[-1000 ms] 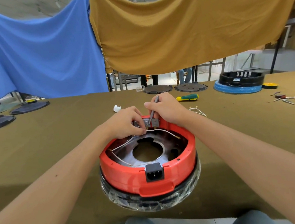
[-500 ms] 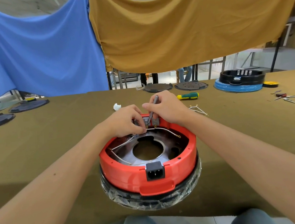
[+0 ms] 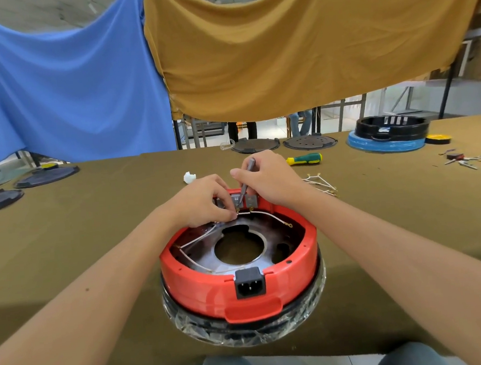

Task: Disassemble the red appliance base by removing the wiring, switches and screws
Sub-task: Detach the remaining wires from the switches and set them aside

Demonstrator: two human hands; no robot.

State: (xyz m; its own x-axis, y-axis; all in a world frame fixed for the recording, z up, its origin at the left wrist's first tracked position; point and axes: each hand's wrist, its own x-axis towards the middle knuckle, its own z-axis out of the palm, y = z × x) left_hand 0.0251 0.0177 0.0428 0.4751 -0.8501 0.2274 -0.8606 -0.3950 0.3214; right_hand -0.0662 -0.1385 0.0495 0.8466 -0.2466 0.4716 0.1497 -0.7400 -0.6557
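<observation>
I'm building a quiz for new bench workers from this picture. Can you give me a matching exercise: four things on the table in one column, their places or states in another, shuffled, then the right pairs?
Things:
1. thin grey metal tool
2. green and yellow screwdriver
3. black power socket
4. small white plastic piece

Places or states:
A. lying on the olive table cloth, left of the hands
B. set in the near wall of the red appliance base
C. held in the right hand
D. lying on the table beyond the right hand

Pairs: 1-C, 2-D, 3-B, 4-A
</observation>
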